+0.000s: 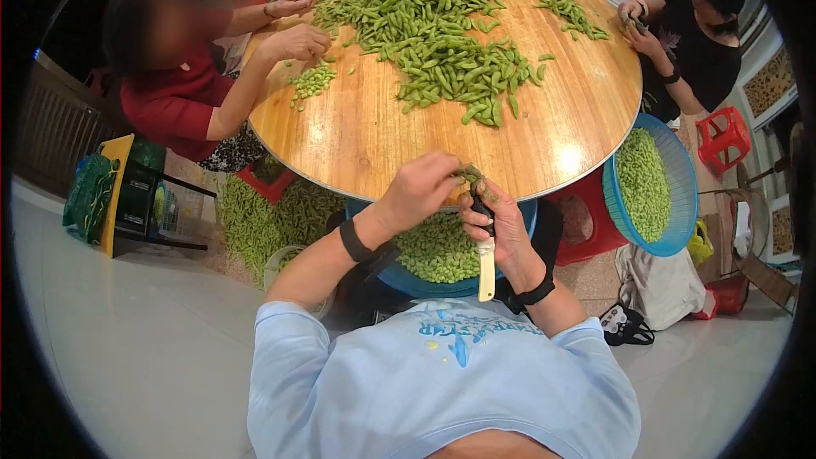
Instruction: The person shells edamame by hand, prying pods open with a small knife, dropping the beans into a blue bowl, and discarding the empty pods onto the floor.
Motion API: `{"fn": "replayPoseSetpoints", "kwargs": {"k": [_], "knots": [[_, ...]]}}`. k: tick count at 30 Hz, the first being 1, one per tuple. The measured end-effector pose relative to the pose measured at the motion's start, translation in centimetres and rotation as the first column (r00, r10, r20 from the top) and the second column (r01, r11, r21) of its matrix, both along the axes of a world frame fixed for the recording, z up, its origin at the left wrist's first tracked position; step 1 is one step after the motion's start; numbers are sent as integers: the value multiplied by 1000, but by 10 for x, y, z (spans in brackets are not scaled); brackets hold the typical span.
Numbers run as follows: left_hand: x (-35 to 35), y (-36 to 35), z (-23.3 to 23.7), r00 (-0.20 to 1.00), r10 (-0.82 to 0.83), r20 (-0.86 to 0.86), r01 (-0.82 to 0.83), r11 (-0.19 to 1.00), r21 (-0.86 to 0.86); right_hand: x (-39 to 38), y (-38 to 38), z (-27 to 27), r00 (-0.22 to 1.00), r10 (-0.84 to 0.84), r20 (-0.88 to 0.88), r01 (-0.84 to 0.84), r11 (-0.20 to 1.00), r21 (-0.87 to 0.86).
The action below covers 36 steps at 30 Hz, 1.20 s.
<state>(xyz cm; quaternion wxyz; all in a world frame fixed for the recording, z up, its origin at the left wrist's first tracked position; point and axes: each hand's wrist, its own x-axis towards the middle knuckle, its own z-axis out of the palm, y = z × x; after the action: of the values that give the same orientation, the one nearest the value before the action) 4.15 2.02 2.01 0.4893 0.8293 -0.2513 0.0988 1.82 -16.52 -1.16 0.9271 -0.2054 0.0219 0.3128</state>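
Knife point(486, 265) gripped in right hand point(503, 229); left hand point(416, 191) pinches pod point(469, 174) between both hands

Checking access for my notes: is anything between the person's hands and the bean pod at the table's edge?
Nothing visible does. The left hand grips the pod, and the right hand, holding a knife, touches it from the other side.

Bright green pods point(442, 51) lie heaped on a honey-brown table point(365, 136) with a streaky wood grain, and more green fills two blue basins point(680, 195) point(425, 285). The held pod point(469, 175) is duller olive, the knife point(486, 263) has a cream blade and black handle, and black bands point(353, 240) circle both wrists. The shirt point(442, 382) is pale blue with darker blue print, the stool point(724, 136) is red, and the co-workers' tops are dark red point(166, 106) and black point(701, 51).
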Motion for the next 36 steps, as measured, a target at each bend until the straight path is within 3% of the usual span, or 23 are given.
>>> {"fn": "replayPoseSetpoints", "kwargs": {"k": [2,7,12,16,17,18,19,21,22,24,25,26,27,28,30,31,36], "knots": [[-4,-4,10,865,-56,499,-51,979,197,-2,3,-1,994,-6,-106,15,996,83],[-10,0,4,847,-52,528,-110,956,271,-7,9,6,988,-22,-153,29,999,40],[-8,0,11,953,-32,301,8,997,81,-11,16,9,995,-99,-8,97,988,-119],[-6,-4,5,973,72,217,-71,997,-12,-12,21,14,973,-201,111,223,942,-250],[-6,-1,3,987,19,-162,-57,970,-237,-12,21,15,958,-225,176,268,920,-286],[-6,1,3,859,-121,-497,-127,891,-436,-10,19,14,959,-223,175,266,921,-284],[-6,2,3,859,-119,-498,-129,891,-435,-7,15,13,957,-171,234,242,917,-316],[-7,2,4,704,-328,-630,-201,759,-619,-5,9,12,945,-96,314,217,899,-379],[-7,2,1,704,-328,-630,-201,758,-620,-5,7,11,945,-95,314,217,899,-380],[-6,3,-3,772,-229,-593,-154,838,-524,-4,4,7,861,-94,500,401,729,-554],[-6,3,-2,773,-227,-592,-155,838,-524,-2,6,5,860,-92,501,400,731,-553],[-8,2,-2,775,-179,-607,-165,869,-467,-1,8,0,667,-62,743,650,537,-538],[-11,0,-2,774,-131,-619,-174,896,-408,-1,9,-1,424,45,904,849,326,-415],[-14,-2,-1,774,-132,-620,-174,896,-409,0,9,2,425,45,904,849,325,-416],[-19,-5,1,840,12,-543,-159,961,-225,3,10,10,243,221,945,929,228,-292],[-23,-6,3,839,13,-545,-161,961,-224,2,10,9,297,240,924,913,213,-349],[-29,-4,-3,915,-27,-403,-46,984,-171,2,8,9,287,269,919,906,234,-352]]}}
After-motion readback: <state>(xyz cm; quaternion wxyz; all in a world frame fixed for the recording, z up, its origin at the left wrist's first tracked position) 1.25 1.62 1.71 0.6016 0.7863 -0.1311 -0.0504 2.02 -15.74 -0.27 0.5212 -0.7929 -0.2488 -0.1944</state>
